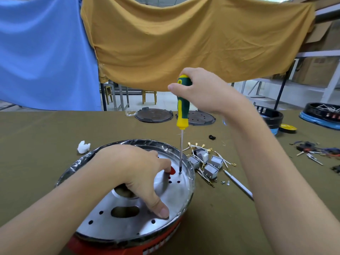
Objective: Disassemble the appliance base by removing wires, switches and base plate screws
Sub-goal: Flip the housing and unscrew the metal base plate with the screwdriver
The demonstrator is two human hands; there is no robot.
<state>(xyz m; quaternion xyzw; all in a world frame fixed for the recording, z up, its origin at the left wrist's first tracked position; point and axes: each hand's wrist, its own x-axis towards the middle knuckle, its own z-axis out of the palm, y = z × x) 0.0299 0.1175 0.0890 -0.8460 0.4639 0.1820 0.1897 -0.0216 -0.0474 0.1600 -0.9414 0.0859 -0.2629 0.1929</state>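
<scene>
Appliance base, red-walled, lies under the left hand, whose spread fingers press its metal base plate flat. Screwdriver (green and yellow), gripped upright by the right hand, tip seated beside left fingertips; best kept vertical, pressed firmly while turning. Removed switches lie just beyond.

I count one screwdriver, four grey switches, two dark lids, two loose screws.
</scene>
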